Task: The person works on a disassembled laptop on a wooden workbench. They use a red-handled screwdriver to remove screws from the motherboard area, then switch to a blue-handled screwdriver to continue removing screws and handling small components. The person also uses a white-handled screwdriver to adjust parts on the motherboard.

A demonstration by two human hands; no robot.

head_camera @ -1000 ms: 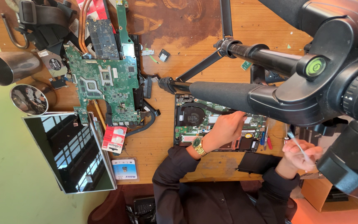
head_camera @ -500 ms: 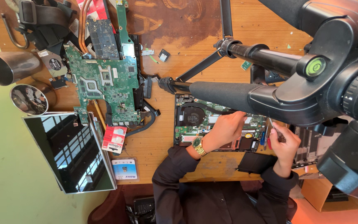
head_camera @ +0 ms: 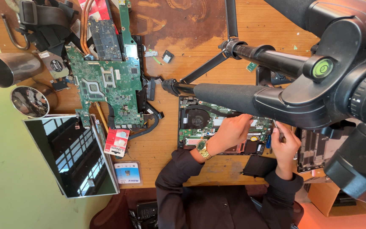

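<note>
An opened laptop base [head_camera: 200, 123] with its fan and green board exposed lies on the wooden table [head_camera: 191, 55]. My left hand [head_camera: 230, 130], with a gold watch on its wrist, rests palm down on the middle of the board. My right hand [head_camera: 285, 145] is at the laptop's right edge, closed around a thin screwdriver [head_camera: 278, 129] whose tip points up at the board. Both sleeves are black.
A tripod [head_camera: 250, 55] and a large camera [head_camera: 352, 97] hang over the right side. At the left lie a bare green motherboard [head_camera: 106, 85], a detached screen panel [head_camera: 70, 154], metal cups [head_camera: 5, 68], a small red packet [head_camera: 117, 143] and loose parts.
My right hand has come up and left from the table's right edge to the laptop's right side with the screwdriver. The left hand has stayed on the board.
</note>
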